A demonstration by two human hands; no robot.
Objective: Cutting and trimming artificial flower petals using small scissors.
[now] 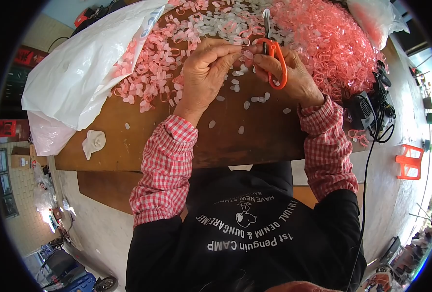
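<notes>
Beside the pink heap (323, 39), the left hand (206, 68) pinches a small, light, bendy plastic piece (248, 55) by its edge while the right hand (289, 73) grips orange scissors (276, 61).

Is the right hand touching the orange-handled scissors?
Touching. The head view shows the right hand with fingers threaded through the loops of the orange-handled scissors, blades pointing up over the wooden table.
</notes>
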